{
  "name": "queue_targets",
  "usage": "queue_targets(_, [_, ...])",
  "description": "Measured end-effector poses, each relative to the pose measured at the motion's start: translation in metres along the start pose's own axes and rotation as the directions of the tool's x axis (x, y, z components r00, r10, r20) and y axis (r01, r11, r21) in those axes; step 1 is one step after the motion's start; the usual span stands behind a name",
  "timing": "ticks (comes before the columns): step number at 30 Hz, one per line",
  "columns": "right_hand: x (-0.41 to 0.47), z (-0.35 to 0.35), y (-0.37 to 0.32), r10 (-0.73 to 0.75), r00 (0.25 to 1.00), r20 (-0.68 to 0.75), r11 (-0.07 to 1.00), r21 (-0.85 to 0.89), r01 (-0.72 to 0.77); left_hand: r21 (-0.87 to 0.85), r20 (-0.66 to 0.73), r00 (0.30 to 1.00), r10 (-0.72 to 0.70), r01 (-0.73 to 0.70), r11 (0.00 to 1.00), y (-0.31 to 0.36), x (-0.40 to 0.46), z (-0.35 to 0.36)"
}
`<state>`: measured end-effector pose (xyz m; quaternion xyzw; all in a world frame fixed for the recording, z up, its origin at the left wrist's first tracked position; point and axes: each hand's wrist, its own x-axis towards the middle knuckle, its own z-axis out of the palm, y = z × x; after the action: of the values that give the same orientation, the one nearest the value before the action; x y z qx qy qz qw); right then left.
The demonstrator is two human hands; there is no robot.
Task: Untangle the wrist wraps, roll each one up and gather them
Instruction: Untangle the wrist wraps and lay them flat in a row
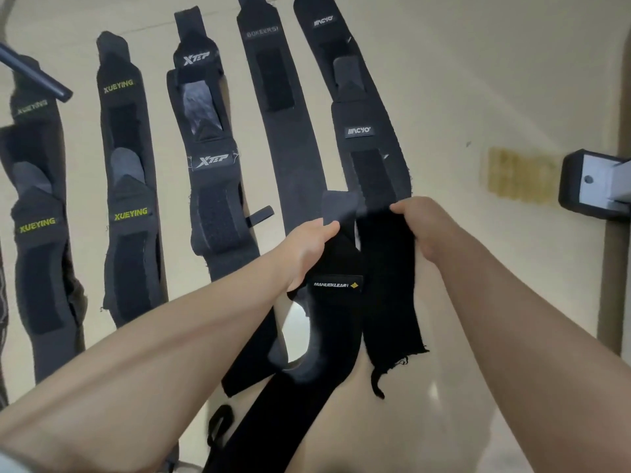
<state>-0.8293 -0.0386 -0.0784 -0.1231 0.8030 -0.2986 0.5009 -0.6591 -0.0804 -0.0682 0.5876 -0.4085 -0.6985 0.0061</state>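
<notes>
Five black fabric wrist wraps lie flat in a row across the upper left of the frame on the pale bench, untangled but unrolled. At lower centre the left hand pinches the labelled black wrap, while the right hand grips a plain frayed black strip. By my judgement, separating continues; all rolling and gathering remain.

My left hand hides its fingers behind the MANUEKLEAR wrap; the right hand tucks its fingertips under the frayed strip. That wrap's near end runs off the bottom edge. The far wraps' tops are cropped, and the BOKEERS label is barely legible.
</notes>
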Motion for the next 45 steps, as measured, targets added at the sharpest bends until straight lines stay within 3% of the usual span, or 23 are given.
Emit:
queue_targets(2, [0.0,-0.012,-0.001,0.043,0.998,-0.035,0.999,-0.027,-0.044,-0.045,-0.022,1.0,-0.006,0.005,0.999,0.0,-0.001,-0.002])
queue_targets(4, [0.001,-0.018,0.007,-0.045,0.992,-0.12,0.956,-0.293,0.008,-0.088,-0.064,0.998,-0.008,0.002,0.996,0.0,-0.002,-0.005])
queue_targets(6, [-0.006,-0.009,0.012,-0.286,0.931,-0.225,0.807,-0.58,0.108,-0.129,-0.056,0.998,-0.027,0.02,0.991,0.0,-0.003,-0.013])
queue_targets(7, [-0.013,0.0,0.012,-0.437,0.87,-0.229,0.754,-0.62,0.215,-0.154,-0.044,0.999,-0.022,0.015,0.988,-0.001,-0.002,-0.017])
queue_targets(9, [-0.029,0.023,0.008,-0.596,0.797,-0.098,0.719,-0.508,0.474,-0.24,0.018,1.0,0.003,0.001,0.971,0.002,-0.008,-0.023])
queue_targets(10, [-0.04,0.037,0.004,-0.563,0.827,0.006,0.758,-0.395,0.519,-0.252,0.04,0.999,0.02,-0.009,0.968,0.004,-0.01,-0.026])
queue_targets(12, [-0.054,0.057,-0.002,-0.436,0.88,0.19,0.857,-0.209,0.47,-0.271,0.038,0.997,0.067,-0.054,0.961,0.01,-0.017,-0.03])
queue_targets(19, [-0.036,0.077,-0.059,-0.549,0.833,0.07,0.822,-0.134,0.554,-0.422,-0.088,0.967,0.237,-0.252,0.871,0.039,-0.011,-0.043])
queue_targets(20, [-0.03,0.079,-0.065,-0.549,0.833,0.069,0.825,-0.114,0.553,-0.383,-0.136,0.949,0.286,-0.317,0.868,0.042,-0.006,-0.045])
queue_targets(21, [-0.024,0.082,-0.071,-0.553,0.831,0.061,0.825,-0.097,0.557,-0.229,-0.176,0.916,0.36,-0.394,0.89,0.041,0.004,-0.05])
queue_targets(23, [-0.009,0.088,-0.082,-0.587,0.809,0.03,0.804,-0.099,0.587,0.217,-0.2,0.82,0.537,-0.497,0.84,0.037,0.023,-0.063])
queue_targets(25, [0.011,0.095,-0.092,-0.59,0.807,0.013,0.799,-0.132,0.586,0.585,-0.177,0.805,0.566,-0.377,0.719,0.03,0.045,-0.078])
queue_targets(26, [0.02,0.098,-0.096,-0.572,0.82,0.003,0.811,-0.15,0.566,0.73,-0.118,0.818,0.562,-0.312,0.608,0.026,0.053,-0.084])
queue_targets(28, [0.038,0.101,-0.103,-0.531,0.847,-0.017,0.838,-0.159,0.522,0.942,0.058,0.82,0.569,-0.234,0.24,0.02,0.063,-0.092])
queue_targets(29, [0.046,0.102,-0.107,-0.52,0.854,-0.026,0.847,-0.147,0.511,0.969,0.118,0.808,0.578,-0.22,0.11,0.018,0.066,-0.096])
queue_targets(30, [0.054,0.104,-0.11,-0.513,0.858,-0.034,0.853,-0.132,0.505,0.976,0.134,0.813,0.567,-0.207,0.067,0.018,0.067,-0.099])
queue_targets(33, [0.072,0.114,-0.122,-0.492,0.87,-0.029,0.866,-0.121,0.486,0.974,0.153,0.811,0.564,-0.219,0.05,0.02,0.062,-0.102])
queue_targets(38, [0.093,0.133,-0.133,-0.467,0.884,-0.035,0.874,-0.169,0.455,0.94,0.102,0.848,0.52,-0.254,0.228,0.034,0.061,-0.106])
queue_targets(42, [0.103,0.145,-0.138,-0.423,0.898,-0.12,0.9,-0.168,0.402,0.934,0.11,0.822,0.558,-0.278,0.226,0.031,0.064,-0.107])
queue_targets(45, [0.106,0.153,-0.139,-0.405,0.893,-0.194,0.896,-0.276,0.347,0.929,0.114,0.814,0.569,-0.291,0.229,0.027,0.066,-0.107])
